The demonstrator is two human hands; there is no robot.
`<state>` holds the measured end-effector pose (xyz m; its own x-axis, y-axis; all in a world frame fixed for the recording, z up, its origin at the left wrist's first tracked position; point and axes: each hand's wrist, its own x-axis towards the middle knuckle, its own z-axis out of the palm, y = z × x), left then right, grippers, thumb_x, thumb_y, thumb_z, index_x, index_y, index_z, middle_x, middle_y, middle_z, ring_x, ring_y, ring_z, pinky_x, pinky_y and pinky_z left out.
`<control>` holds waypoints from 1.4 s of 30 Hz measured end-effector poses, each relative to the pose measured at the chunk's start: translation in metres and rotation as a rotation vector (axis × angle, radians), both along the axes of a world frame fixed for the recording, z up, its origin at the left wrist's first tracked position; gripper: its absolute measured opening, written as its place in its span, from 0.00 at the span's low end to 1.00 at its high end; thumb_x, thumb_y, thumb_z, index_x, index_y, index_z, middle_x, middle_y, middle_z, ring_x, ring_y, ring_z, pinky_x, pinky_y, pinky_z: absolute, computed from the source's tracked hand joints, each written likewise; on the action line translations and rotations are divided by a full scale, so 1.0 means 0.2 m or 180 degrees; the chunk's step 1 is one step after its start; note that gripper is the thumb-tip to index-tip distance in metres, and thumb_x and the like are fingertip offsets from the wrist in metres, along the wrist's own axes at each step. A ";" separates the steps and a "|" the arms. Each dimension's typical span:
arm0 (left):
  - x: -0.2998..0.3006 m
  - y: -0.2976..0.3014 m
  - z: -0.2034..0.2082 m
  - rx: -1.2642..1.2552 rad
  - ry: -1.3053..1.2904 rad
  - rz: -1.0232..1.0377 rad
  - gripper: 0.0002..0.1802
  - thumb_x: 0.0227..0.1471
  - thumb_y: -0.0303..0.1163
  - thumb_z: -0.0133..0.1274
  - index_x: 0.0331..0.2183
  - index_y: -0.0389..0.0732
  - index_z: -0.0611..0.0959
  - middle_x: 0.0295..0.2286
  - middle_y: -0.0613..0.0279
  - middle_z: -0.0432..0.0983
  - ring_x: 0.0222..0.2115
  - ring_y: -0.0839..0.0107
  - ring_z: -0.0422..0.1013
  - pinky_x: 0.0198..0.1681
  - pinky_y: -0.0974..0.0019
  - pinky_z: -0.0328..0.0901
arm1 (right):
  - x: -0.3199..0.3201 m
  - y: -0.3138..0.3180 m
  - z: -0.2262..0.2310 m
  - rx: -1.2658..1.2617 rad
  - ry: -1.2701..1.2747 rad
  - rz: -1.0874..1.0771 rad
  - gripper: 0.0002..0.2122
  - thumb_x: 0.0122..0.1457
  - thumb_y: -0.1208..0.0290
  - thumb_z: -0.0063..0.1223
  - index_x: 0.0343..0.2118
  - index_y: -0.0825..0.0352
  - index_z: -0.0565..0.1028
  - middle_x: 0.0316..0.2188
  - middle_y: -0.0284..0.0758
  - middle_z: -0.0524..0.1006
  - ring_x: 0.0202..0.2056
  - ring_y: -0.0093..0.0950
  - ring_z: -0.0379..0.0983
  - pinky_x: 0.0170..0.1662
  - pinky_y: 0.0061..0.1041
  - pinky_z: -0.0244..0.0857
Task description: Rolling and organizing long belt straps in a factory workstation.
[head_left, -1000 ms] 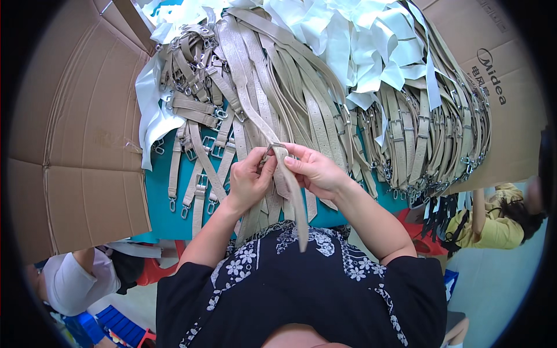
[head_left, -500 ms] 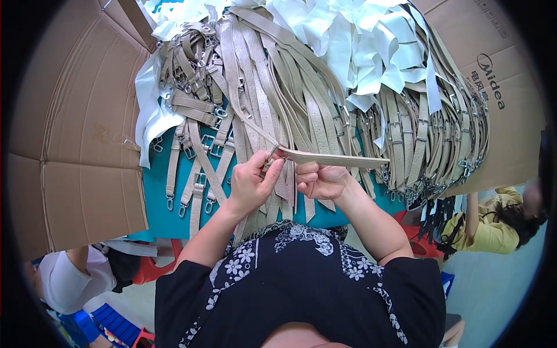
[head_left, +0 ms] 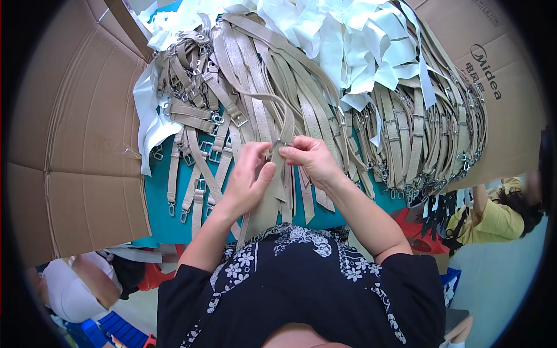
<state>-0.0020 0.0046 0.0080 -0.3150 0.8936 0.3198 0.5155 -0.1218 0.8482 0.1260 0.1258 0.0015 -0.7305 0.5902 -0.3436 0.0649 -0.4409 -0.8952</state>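
Note:
A beige leather strap with a silver buckle is between my hands. Its upper part bends in a loop toward the pile, and a flat end hangs below the buckle toward my body. With thumb and forefinger, my right hand pinches the strap right beside the buckle. My left hand has its fingers curled at the buckle's left edge, with the thumb held somewhat apart; its fingertips are partly hidden. Just beyond both hands lies a heap of long beige straps.
Finished-looking buckled straps with clips are bundled at right. Shorter clipped straps lie at left on the teal table. White sheets cover the back. Cardboard boxes flank the table. Other people sit at both sides.
My right hand has moved up and left to the buckle. The strap end that stretched rightward now hangs toward me. The strap's upper part has slackened into a loop.

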 end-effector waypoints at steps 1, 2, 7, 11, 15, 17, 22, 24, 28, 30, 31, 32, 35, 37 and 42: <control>-0.02 -0.01 0.00 -0.0012 0.0565 0.0406 0.19 0.48 0.39 0.52 0.38 0.36 0.71 0.35 0.51 0.66 0.36 0.60 0.65 0.40 0.63 0.59 | -0.01 0.01 -0.02 0.0036 0.0127 -0.0138 0.07 0.50 0.69 0.57 0.25 0.66 0.75 0.24 0.27 0.74 0.26 0.15 0.68 0.30 0.17 0.63; -0.02 -0.04 0.02 -0.0061 0.1040 0.0699 0.21 0.42 0.38 0.58 0.37 0.38 0.72 0.29 0.55 0.68 0.31 0.63 0.67 0.35 0.66 0.62 | -0.03 0.03 -0.02 0.0070 0.0253 -0.0276 0.07 0.50 0.69 0.57 0.25 0.67 0.74 0.23 0.27 0.74 0.26 0.15 0.68 0.30 0.16 0.63; 0.00 -0.14 0.03 -0.0659 0.0355 0.0300 0.15 0.39 0.31 0.60 0.30 0.37 0.75 0.19 0.67 0.67 0.16 0.79 0.59 0.20 0.76 0.57 | -0.08 0.07 0.04 0.0289 0.0286 -0.0235 0.07 0.52 0.68 0.55 0.24 0.66 0.73 0.21 0.27 0.73 0.23 0.16 0.69 0.30 0.16 0.64; -0.04 -0.15 0.12 -0.1163 -0.0155 0.0378 0.10 0.39 0.27 0.60 0.25 0.35 0.76 0.19 0.68 0.69 0.16 0.83 0.60 0.19 0.78 0.56 | -0.12 0.09 0.11 0.0603 0.0178 -0.0092 0.09 0.53 0.66 0.54 0.23 0.67 0.73 0.19 0.27 0.72 0.23 0.15 0.68 0.29 0.15 0.64; -0.14 -0.12 0.29 -0.1109 -0.2000 -0.1041 0.05 0.44 0.23 0.56 0.27 0.33 0.78 0.22 0.65 0.73 0.20 0.80 0.69 0.23 0.77 0.64 | -0.15 0.13 0.11 0.1641 -0.0052 0.0501 0.12 0.53 0.65 0.52 0.22 0.70 0.73 0.18 0.30 0.74 0.22 0.16 0.70 0.26 0.15 0.64; -0.17 -0.07 0.35 -0.0499 -0.1371 -0.0695 0.05 0.44 0.22 0.55 0.28 0.32 0.78 0.23 0.62 0.74 0.21 0.79 0.69 0.24 0.77 0.65 | -0.18 0.11 0.14 0.1061 -0.0066 0.1122 0.12 0.54 0.65 0.51 0.21 0.70 0.72 0.19 0.31 0.74 0.21 0.17 0.71 0.26 0.15 0.65; -0.26 -0.02 0.29 -0.0470 -0.0908 -0.0301 0.04 0.42 0.22 0.57 0.24 0.35 0.77 0.21 0.66 0.73 0.22 0.83 0.68 0.24 0.79 0.63 | -0.19 0.07 0.16 0.0386 -0.0181 0.1472 0.10 0.56 0.65 0.49 0.25 0.67 0.72 0.22 0.30 0.74 0.21 0.17 0.71 0.27 0.15 0.67; -0.28 -0.02 0.27 -0.0605 -0.0534 -0.0199 0.04 0.42 0.22 0.58 0.23 0.35 0.77 0.22 0.67 0.73 0.22 0.84 0.68 0.24 0.80 0.63 | -0.18 0.07 0.14 0.0344 -0.0176 0.1419 0.10 0.56 0.65 0.49 0.25 0.67 0.72 0.22 0.30 0.74 0.21 0.17 0.71 0.27 0.15 0.67; -0.29 -0.04 0.20 -0.0914 -0.0384 -0.0291 0.05 0.42 0.23 0.58 0.24 0.35 0.78 0.20 0.69 0.72 0.22 0.86 0.65 0.23 0.78 0.62 | -0.19 0.06 0.14 0.0159 -0.0035 0.1276 0.11 0.55 0.64 0.50 0.23 0.67 0.71 0.21 0.30 0.73 0.20 0.17 0.71 0.26 0.15 0.67; -0.24 -0.05 0.18 -0.0873 -0.0646 -0.0215 0.07 0.39 0.24 0.59 0.20 0.33 0.76 0.16 0.67 0.69 0.17 0.82 0.63 0.20 0.74 0.59 | -0.19 0.05 0.15 0.0355 -0.0096 0.1212 0.11 0.55 0.64 0.50 0.22 0.66 0.71 0.20 0.30 0.73 0.20 0.17 0.71 0.25 0.15 0.66; -0.24 -0.05 0.20 -0.0867 -0.0643 -0.0220 0.07 0.39 0.24 0.59 0.20 0.33 0.76 0.16 0.67 0.69 0.17 0.82 0.63 0.20 0.74 0.59 | -0.19 0.05 0.15 0.0548 -0.0175 0.1103 0.12 0.55 0.64 0.51 0.21 0.66 0.71 0.19 0.30 0.73 0.20 0.17 0.71 0.24 0.15 0.66; -0.23 -0.05 0.24 -0.0989 -0.0130 -0.0276 0.06 0.40 0.24 0.59 0.23 0.34 0.77 0.17 0.67 0.69 0.19 0.82 0.64 0.21 0.76 0.60 | -0.19 0.04 0.14 0.0390 -0.0220 0.1004 0.12 0.55 0.64 0.51 0.21 0.66 0.71 0.18 0.30 0.73 0.18 0.16 0.70 0.23 0.14 0.65; -0.23 -0.05 0.29 -0.0847 0.0525 -0.0384 0.06 0.40 0.23 0.58 0.26 0.35 0.78 0.18 0.67 0.68 0.19 0.81 0.65 0.21 0.76 0.60 | -0.18 0.02 0.14 0.0520 -0.0319 0.0940 0.12 0.55 0.64 0.51 0.20 0.66 0.70 0.18 0.30 0.73 0.17 0.16 0.69 0.22 0.14 0.65; -0.23 -0.06 0.29 -0.0255 0.0453 -0.0419 0.06 0.39 0.23 0.59 0.25 0.36 0.78 0.19 0.67 0.67 0.18 0.79 0.64 0.21 0.75 0.60 | -0.17 0.01 0.14 0.0516 -0.0332 0.0948 0.11 0.54 0.64 0.51 0.20 0.65 0.70 0.18 0.30 0.72 0.17 0.15 0.69 0.22 0.14 0.64; -0.11 -0.09 0.18 -0.0102 0.0671 0.0032 0.12 0.37 0.26 0.61 0.26 0.36 0.75 0.17 0.64 0.66 0.17 0.74 0.64 0.20 0.72 0.60 | -0.15 -0.03 0.14 0.0110 -0.0033 0.0727 0.10 0.54 0.65 0.52 0.21 0.65 0.71 0.18 0.29 0.73 0.17 0.15 0.69 0.22 0.14 0.64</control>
